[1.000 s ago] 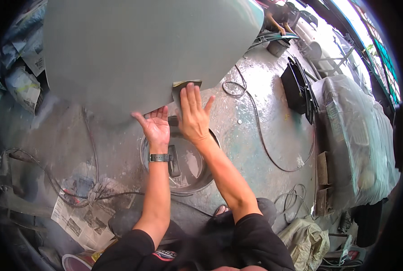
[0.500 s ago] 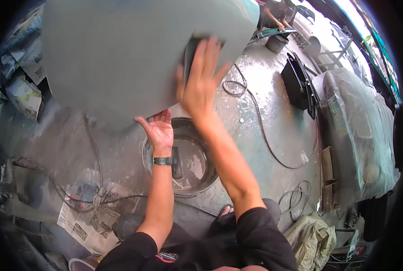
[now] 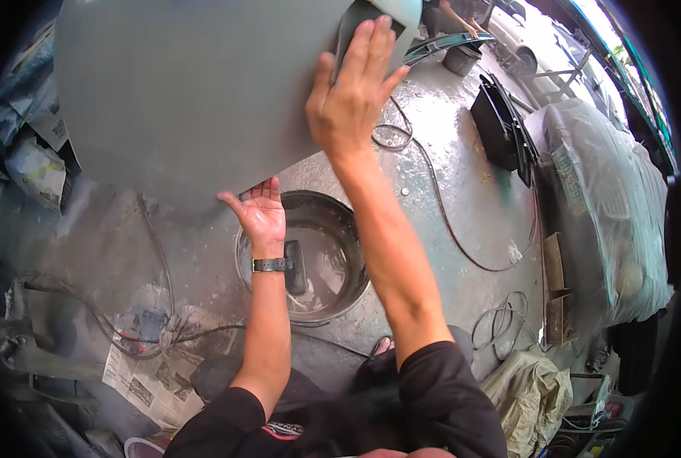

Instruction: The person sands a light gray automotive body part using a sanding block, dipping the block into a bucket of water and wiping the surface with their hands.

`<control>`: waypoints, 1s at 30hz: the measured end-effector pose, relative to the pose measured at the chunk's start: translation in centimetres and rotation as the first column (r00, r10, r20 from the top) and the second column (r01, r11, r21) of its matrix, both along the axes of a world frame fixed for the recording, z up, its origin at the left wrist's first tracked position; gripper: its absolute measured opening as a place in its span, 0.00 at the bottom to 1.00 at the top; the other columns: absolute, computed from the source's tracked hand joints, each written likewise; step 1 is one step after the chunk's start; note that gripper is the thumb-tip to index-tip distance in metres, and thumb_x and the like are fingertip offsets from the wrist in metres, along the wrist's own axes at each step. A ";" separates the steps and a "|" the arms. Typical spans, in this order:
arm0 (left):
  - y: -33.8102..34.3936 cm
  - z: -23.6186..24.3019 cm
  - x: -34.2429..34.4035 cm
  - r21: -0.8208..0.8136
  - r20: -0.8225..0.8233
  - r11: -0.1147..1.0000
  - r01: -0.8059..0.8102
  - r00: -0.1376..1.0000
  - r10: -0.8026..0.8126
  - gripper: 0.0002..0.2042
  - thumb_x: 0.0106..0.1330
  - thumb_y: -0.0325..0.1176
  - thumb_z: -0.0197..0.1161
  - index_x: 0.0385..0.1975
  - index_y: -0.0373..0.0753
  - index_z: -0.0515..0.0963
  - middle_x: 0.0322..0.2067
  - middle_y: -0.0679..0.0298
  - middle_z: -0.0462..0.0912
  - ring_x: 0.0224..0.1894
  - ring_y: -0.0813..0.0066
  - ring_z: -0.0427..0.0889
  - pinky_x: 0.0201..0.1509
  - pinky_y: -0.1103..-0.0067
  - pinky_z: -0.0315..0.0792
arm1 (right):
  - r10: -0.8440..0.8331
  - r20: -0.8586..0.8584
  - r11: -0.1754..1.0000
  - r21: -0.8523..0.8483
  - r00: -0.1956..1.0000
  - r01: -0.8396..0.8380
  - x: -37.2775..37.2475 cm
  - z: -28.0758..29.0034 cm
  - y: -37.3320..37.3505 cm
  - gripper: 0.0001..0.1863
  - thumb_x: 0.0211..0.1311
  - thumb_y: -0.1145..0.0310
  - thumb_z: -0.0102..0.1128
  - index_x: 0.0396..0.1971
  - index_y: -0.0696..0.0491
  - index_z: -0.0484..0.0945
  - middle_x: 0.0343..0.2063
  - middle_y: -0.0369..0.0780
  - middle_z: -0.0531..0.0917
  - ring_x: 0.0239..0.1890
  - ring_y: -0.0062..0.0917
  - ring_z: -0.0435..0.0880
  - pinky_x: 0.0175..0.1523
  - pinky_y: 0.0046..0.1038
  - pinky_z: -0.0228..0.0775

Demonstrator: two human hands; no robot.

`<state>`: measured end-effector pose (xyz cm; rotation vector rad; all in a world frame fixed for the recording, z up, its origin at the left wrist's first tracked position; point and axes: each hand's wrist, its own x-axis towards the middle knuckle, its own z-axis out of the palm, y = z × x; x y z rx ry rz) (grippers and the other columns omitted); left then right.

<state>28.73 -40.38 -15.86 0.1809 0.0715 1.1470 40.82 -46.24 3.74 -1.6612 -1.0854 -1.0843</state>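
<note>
A large, smooth grey panel (image 3: 180,91) fills the upper left and middle of the view. Flat against it near its right side lies a dark sheet of sandpaper (image 3: 353,21). My right hand (image 3: 355,95) presses this sheet onto the panel, fingers stretched over it and partly hiding it. At the panel's lower edge is my left hand (image 3: 260,214), palm up, thumb out and fingers extended, the fingertips meeting the edge. A watch strap (image 3: 269,265) circles the left wrist. Beneath the hands stands a round dark basin (image 3: 307,319) of cloudy water, with a dark block (image 3: 295,269) in it.
Hoses (image 3: 439,191) snake over the wet floor. Newspaper sheets (image 3: 138,378) lie at lower left. On the right are a black part (image 3: 500,130), a plastic-wrapped object (image 3: 600,206) and a crumpled tan cover (image 3: 531,397). Another person's arm (image 3: 458,17) shows at the top, near a bucket (image 3: 461,59).
My right hand has slid the sandpaper up and to the right across the panel, toward its right edge. The left hand stays at the lower edge, barely shifted.
</note>
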 end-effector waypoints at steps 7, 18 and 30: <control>1.1 1.4 -1.1 0.015 -0.054 0.997 -0.074 0.996 0.074 0.41 0.62 0.71 0.54 0.59 0.37 0.69 0.53 0.58 0.76 0.52 0.67 0.77 0.57 0.69 0.78 | 0.069 0.011 0.941 -0.333 0.998 -0.061 -1.5 -9.2 -2.5 0.44 0.61 0.58 0.61 0.70 0.69 0.54 0.71 0.62 0.54 0.75 0.55 0.51 0.73 0.64 0.24; 0.7 1.7 -0.9 0.005 -0.042 0.998 -0.067 0.997 0.067 0.41 0.62 0.71 0.54 0.59 0.36 0.69 0.54 0.58 0.75 0.52 0.65 0.77 0.57 0.68 0.77 | 0.087 0.135 0.964 -0.260 0.987 -0.049 0.8 -8.7 -3.9 0.34 0.65 0.65 0.58 0.69 0.62 0.63 0.71 0.52 0.62 0.74 0.50 0.58 0.75 0.55 0.39; 0.2 1.7 -1.1 -0.013 -0.018 0.996 -0.085 0.996 0.085 0.40 0.64 0.68 0.54 0.59 0.34 0.69 0.54 0.58 0.77 0.52 0.65 0.79 0.58 0.67 0.78 | 0.209 -0.057 0.771 -0.605 0.976 -0.201 -0.3 -15.0 -7.2 0.35 0.64 0.63 0.60 0.69 0.60 0.63 0.71 0.52 0.61 0.75 0.43 0.58 0.74 0.54 0.46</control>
